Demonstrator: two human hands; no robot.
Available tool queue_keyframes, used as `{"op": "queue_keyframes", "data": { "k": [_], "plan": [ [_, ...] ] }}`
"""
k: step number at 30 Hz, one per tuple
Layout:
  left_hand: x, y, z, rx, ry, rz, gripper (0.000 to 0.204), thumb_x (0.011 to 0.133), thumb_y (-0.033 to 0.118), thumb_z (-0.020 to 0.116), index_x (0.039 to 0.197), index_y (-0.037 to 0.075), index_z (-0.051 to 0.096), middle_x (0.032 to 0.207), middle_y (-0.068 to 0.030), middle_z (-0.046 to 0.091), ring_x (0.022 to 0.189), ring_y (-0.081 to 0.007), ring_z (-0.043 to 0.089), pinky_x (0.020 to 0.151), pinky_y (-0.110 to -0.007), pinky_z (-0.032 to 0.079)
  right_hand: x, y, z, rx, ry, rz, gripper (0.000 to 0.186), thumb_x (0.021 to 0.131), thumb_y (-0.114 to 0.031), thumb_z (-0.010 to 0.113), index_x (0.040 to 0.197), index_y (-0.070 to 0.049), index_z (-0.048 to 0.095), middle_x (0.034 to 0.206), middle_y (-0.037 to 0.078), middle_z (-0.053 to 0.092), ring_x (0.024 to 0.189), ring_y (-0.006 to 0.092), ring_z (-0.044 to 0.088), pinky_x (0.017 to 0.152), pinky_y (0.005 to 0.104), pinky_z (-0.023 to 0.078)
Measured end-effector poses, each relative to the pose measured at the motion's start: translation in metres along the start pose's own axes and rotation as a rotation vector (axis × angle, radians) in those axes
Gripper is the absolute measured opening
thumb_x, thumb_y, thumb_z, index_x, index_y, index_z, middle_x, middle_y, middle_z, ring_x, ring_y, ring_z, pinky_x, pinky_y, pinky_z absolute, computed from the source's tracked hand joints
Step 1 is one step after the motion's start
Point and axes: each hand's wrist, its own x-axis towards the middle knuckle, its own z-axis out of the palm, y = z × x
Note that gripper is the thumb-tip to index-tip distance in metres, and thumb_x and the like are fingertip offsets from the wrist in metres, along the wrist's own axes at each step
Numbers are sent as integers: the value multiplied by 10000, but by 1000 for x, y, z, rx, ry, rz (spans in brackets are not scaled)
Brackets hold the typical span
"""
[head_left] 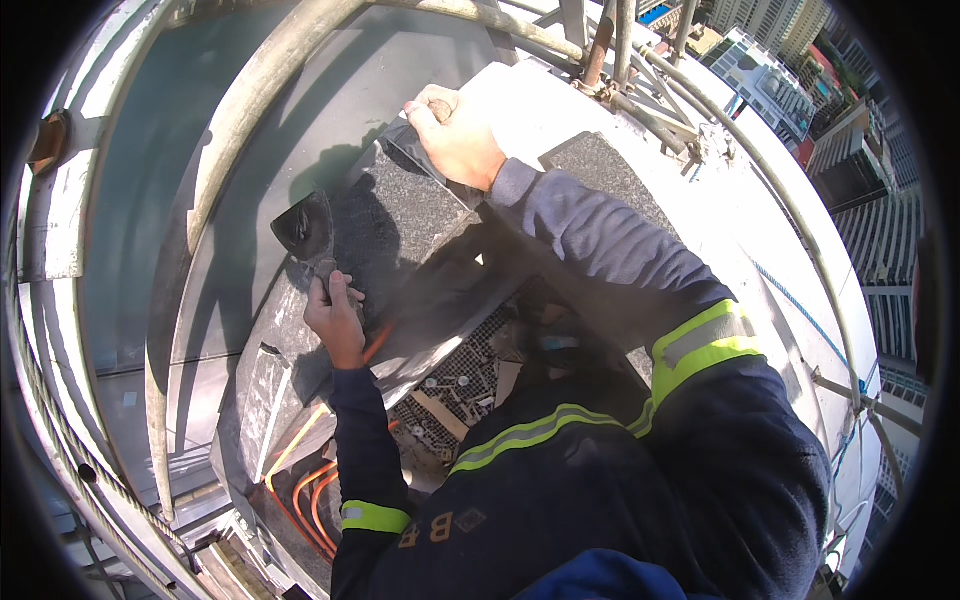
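Observation:
My left hand [338, 318] is closed around the handle of a putty knife. Its broad dark blade [303, 226] points away from me and seems to have dark paste on it. Farther off and to the right, my right hand [455, 135] grips a scraper with a rounded brown handle end [440, 110]. The scraper's dark, flat blade [408, 150] is at the far edge of a grey speckled stone block [415, 212]; whether it touches the stone, I cannot tell. Between my two hands, the block's top lies partly in shadow.
Curved scaffold pipes [262, 95] and smooth grey panels [345, 90] stand beyond the block. Orange cables [318, 500] hang at lower left. Below me, a mesh platform [445, 385] holds scattered debris. A white ledge [700, 220] runs right, with tall buildings [890, 270] far below.

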Motion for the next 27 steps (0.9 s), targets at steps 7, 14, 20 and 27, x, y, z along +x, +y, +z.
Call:
{"op": "queue_keyframes", "data": {
  "k": [7, 14, 20, 27],
  "plan": [
    [-8, 16, 3, 55, 8, 18, 204, 1018, 198, 608, 971, 3, 638, 645, -12, 603, 546, -49, 514, 509, -216, 371, 44, -11, -24, 272, -15, 170, 232, 981, -214, 584, 834, -36, 605, 654, 32, 550, 593, 128, 529, 586, 317, 446],
    [-8, 17, 3, 41, -17, 5, 204, 1005, 190, 621, 953, -6, 643, 647, -13, 617, 548, -46, 511, 510, -215, 367, 69, 34, 2, 313, 242, 69, 280, 1006, -277, 598, 963, 0, 600, 703, 55, 653, 629, 116, 594, 645, 283, 495],
    [-8, 15, 0, -24, -24, -48, 183, 983, 167, 638, 957, -14, 651, 655, -9, 615, 560, -50, 525, 527, -221, 385, 77, 52, -64, -171, -158, 212, 296, 939, -211, 742, 982, 56, 620, 856, 91, 698, 739, 120, 688, 522, 248, 537],
    [-6, 17, 9, -79, -2, 17, 198, 981, 164, 640, 1008, -31, 660, 743, -22, 653, 581, -54, 544, 543, -225, 412, 75, 84, -111, -786, -772, -212, 489, 833, -417, 781, 1037, 23, 715, 766, 179, 701, 684, 308, 685, 657, 416, 547]
  ]
}}
